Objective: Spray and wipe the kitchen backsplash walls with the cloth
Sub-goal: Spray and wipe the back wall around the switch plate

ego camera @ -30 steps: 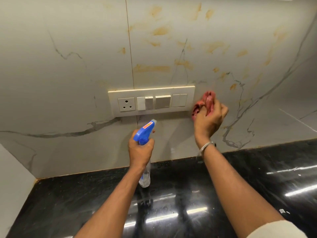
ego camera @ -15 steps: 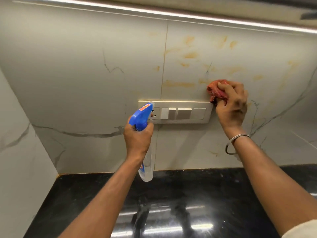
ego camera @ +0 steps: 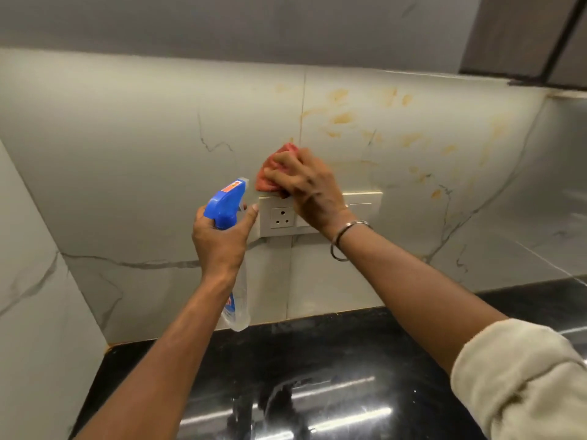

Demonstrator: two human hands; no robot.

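Note:
The pale marble backsplash [ego camera: 158,192] carries several yellow-brown smears [ego camera: 343,117] on its upper right part. My right hand [ego camera: 308,188] presses a crumpled red cloth [ego camera: 271,171] against the wall just above the left end of the switch plate [ego camera: 362,201]. My left hand [ego camera: 219,239] grips a clear spray bottle with a blue trigger head [ego camera: 227,203], its nozzle pointing up toward the wall, left of the socket [ego camera: 282,217]. The bottle's clear body [ego camera: 238,309] hangs below my wrist.
A glossy black countertop [ego camera: 317,376] runs below the backsplash. A side wall [ego camera: 28,281] closes the corner at the left. Overhead cabinets [ego camera: 524,33] hang at the top right. A metal bangle [ego camera: 341,239] sits on my right wrist.
My right hand has swept the red cloth leftward, from the right end of the switch plate to above its left end. The left hand has kept hold of the bottle and risen. The view tilted upward.

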